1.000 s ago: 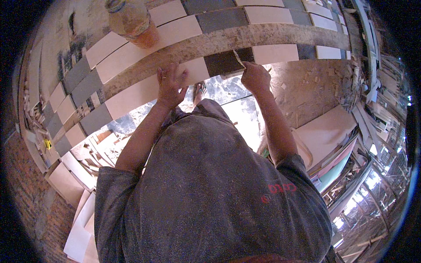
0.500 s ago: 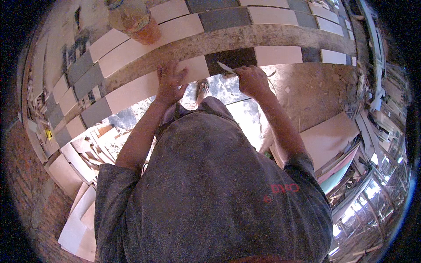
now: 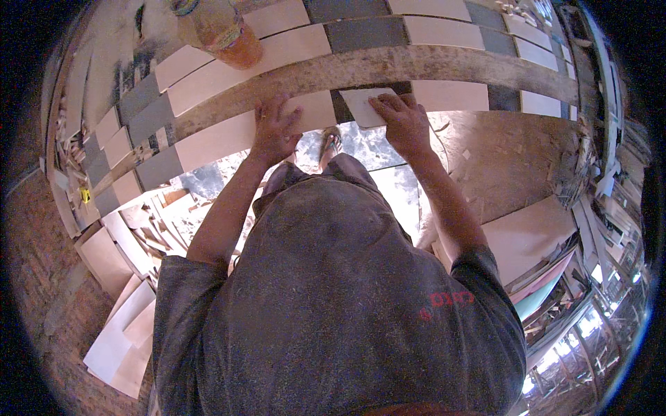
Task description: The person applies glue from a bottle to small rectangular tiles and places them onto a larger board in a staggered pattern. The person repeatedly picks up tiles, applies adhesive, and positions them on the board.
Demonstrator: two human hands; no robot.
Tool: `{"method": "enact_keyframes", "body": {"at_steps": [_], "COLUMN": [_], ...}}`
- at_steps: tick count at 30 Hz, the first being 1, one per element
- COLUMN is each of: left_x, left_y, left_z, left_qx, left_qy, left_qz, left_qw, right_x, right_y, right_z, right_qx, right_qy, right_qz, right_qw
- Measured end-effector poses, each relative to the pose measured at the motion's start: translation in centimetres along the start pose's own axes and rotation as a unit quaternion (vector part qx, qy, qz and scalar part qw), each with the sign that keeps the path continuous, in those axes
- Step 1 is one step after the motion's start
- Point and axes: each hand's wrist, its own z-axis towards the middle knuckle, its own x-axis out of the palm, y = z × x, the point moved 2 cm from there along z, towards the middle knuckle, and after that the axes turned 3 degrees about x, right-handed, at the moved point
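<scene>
This seems to be a workshop, probably one for woodwork. Along a worn work surface [image 3: 326, 73], many pale flat pieces [image 3: 451, 96] are laid in rows, alternating with dark rectangles [image 3: 368, 33]. On the left there is a heap of offcuts [image 3: 170, 216] – thin and irregular – near a rough brick wall [image 3: 35, 256]. On the right, large sheets [image 3: 531, 236] are stacked, and small scraps [image 3: 479, 149] are scattered over a brown, dusty surface.

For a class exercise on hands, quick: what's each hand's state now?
Left hand: open, spread on a pale board.
Right hand: closed, holding a flat pale piece by one end.
</scene>
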Motion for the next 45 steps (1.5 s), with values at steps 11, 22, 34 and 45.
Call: {"method": "enact_keyframes", "body": {"at_steps": [11, 22, 34, 45], "left_x": [-0.5, -0.2, -0.4, 2.7], "left_y": [-0.4, 0.0, -0.4, 1.1], "left_z": [0.2, 0.0, 0.3, -0.7], "left_qx": [-0.012, 0.003, 0.003, 0.03], "left_qy": [0.02, 0.003, -0.007, -0.029], "left_qz": [0.012, 0.016, -0.031, 0.009], "left_qw": [1.0, 1.0, 1.0, 0.999], "right_x": [2.5, 2.8, 0.8, -1.4], "right_y": [0.5, 1.3, 1.5, -4.2], "right_z": [-0.3, 0.7, -0.1, -5.2], "right_qx": [-0.02, -0.012, -0.032, 0.191], "right_qy": [-0.023, -0.019, 0.101, 0.189], "right_qz": [0.005, -0.004, -0.013, 0.412], "right_qw": [1.0, 1.0, 0.994, 0.871]}}
